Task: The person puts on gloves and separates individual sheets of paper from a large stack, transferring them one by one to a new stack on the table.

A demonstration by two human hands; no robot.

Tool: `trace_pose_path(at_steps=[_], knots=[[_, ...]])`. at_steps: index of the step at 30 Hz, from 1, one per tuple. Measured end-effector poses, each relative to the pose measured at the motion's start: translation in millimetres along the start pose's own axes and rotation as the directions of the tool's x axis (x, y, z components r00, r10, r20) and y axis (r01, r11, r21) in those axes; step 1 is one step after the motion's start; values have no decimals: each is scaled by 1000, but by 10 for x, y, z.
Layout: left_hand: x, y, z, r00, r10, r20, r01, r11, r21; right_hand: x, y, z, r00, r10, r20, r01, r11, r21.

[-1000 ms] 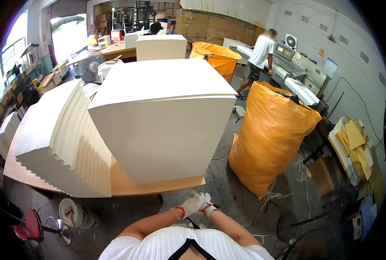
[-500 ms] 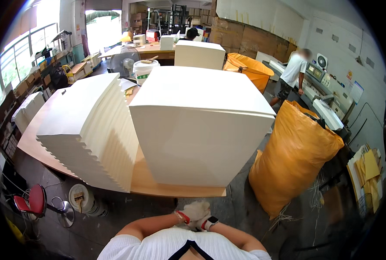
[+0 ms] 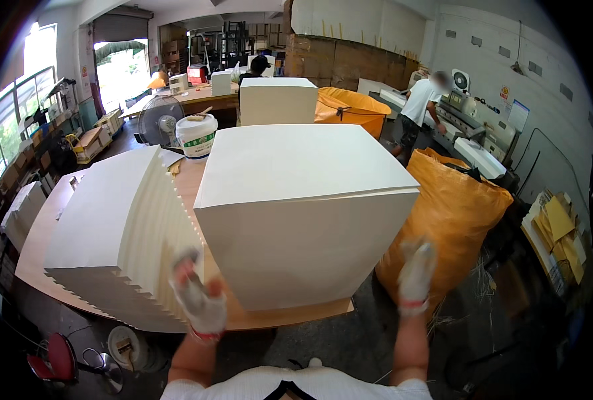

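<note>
A tall stack of white paper [image 3: 303, 247] stands before me on a wooden table [image 3: 276, 320]. Left of it, a second paper stack [image 3: 96, 213] rises in staggered layers. My left hand [image 3: 200, 297], in a pale work glove with reddish fingertips, is raised in front of the gap between the stacks. Its fingers are apart and nothing is in them. My right hand [image 3: 416, 273], also gloved, is up beyond the tall stack's right side, before an orange sack [image 3: 453, 217]. Its fingers point upward, a little blurred, and it appears to hold nothing.
Behind the stacks are a white bucket [image 3: 196, 137] with a brush across it, a fan [image 3: 160, 120] and another paper stack [image 3: 278, 100]. A person [image 3: 420, 103] stands at a machine on the right; another sits farther back. A red stool [image 3: 60, 357] is at lower left.
My hands were together near my body; they have parted and risen, left toward the gap between the stacks, right toward the orange sack. The view has shifted.
</note>
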State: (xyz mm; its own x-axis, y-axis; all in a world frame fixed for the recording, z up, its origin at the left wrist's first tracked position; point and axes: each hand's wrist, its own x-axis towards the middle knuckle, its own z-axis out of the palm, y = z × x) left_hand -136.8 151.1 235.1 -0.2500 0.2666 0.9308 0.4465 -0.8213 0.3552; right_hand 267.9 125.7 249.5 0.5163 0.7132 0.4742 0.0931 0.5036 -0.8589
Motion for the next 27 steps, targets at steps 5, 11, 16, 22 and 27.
trace_pose_path(at_steps=[5, 11, 16, 22, 27], knots=[[916, -175, 321, 886, -414, 208, 459, 843, -281, 1121, -290, 270, 937, -237, 256, 178, 956, 235], [1006, -78, 442, 753, -623, 212, 657, 689, -307, 1187, -137, 471, 930, -305, 203, 299, 952, 62], [879, -228, 494, 845, -521, 121, 535, 830, -161, 1248, -131, 472, 922, -287, 259, 266, 957, 115], [893, -135, 532, 840, -538, 69, 535, 801, -268, 1130, -27, 560, 949, -273, 159, 251, 957, 144], [822, -329, 479, 835, -543, 86, 545, 798, -257, 1041, -88, 595, 910, -409, 70, 410, 912, -4]])
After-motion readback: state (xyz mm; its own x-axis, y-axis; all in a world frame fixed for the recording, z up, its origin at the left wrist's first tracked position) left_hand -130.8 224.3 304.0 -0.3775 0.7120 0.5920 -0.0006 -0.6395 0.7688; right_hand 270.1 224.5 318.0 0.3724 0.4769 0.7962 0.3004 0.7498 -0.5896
